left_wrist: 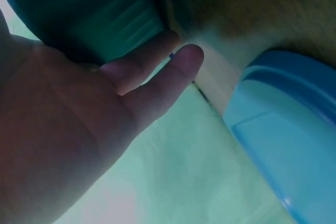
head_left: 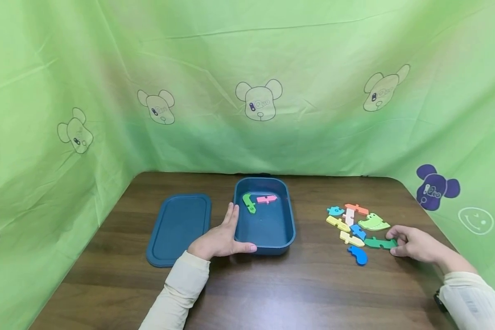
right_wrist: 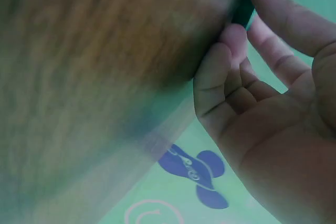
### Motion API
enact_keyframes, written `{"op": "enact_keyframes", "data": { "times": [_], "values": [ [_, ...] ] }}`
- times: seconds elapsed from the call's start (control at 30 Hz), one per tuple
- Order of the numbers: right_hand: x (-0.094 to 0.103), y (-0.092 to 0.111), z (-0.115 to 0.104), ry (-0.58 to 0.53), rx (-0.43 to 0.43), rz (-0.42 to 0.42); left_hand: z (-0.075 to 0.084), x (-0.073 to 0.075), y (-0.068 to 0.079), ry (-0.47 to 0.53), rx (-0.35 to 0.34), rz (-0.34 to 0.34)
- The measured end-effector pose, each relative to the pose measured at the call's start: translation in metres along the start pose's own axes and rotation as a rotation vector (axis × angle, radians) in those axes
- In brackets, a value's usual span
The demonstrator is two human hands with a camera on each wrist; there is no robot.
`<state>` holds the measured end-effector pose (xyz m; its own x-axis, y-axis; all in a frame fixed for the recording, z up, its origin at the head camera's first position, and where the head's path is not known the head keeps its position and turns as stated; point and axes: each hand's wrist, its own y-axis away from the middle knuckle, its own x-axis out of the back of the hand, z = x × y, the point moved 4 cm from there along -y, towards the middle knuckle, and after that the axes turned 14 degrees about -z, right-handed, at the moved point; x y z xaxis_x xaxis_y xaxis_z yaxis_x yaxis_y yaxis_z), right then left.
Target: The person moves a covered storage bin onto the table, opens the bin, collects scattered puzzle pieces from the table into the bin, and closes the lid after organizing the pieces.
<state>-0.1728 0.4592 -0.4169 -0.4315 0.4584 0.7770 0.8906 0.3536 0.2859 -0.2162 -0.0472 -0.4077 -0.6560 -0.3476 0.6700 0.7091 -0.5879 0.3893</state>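
Note:
A deep blue plastic box (head_left: 266,224) stands mid-table with a light green puzzle piece (head_left: 249,203) and a pink puzzle piece (head_left: 266,199) inside. My left hand (head_left: 220,237) rests against its left wall with straight fingers, the thumb lying at the near rim. In the left wrist view the palm (left_wrist: 68,114) is beside the box's outer wall (left_wrist: 115,19). On the right, my right hand (head_left: 416,245) pinches the right end of a dark green puzzle piece (head_left: 379,243) between thumb and fingers. The right wrist view shows only a sliver of that green piece (right_wrist: 244,11).
Left of the box lies its blue lid (head_left: 179,229). Several coloured puzzle pieces cluster by the right hand, among them a blue one (head_left: 357,255), a light green one (head_left: 373,222) and an orange one (head_left: 356,209). Green cloth (head_left: 255,146) surrounds the table's back and sides.

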Motion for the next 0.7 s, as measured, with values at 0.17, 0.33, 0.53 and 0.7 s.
{"op": "enact_keyframes", "data": {
  "times": [0.17,0.33,0.53,0.7],
  "values": [
    [-0.002,0.002,-0.006,0.038,-0.027,-0.015,0.000,0.000,0.001,0.000,-0.006,0.001],
    [-0.003,0.009,-0.009,-0.021,-0.036,0.000,0.001,-0.001,0.001,0.001,-0.010,0.000],
    [-0.002,0.013,-0.019,-0.081,0.003,0.064,0.002,-0.001,0.001,-0.003,-0.005,-0.006],
    [0.005,0.009,-0.039,-0.020,0.011,0.164,0.001,0.000,0.001,-0.004,0.009,-0.007]
  ]
}}
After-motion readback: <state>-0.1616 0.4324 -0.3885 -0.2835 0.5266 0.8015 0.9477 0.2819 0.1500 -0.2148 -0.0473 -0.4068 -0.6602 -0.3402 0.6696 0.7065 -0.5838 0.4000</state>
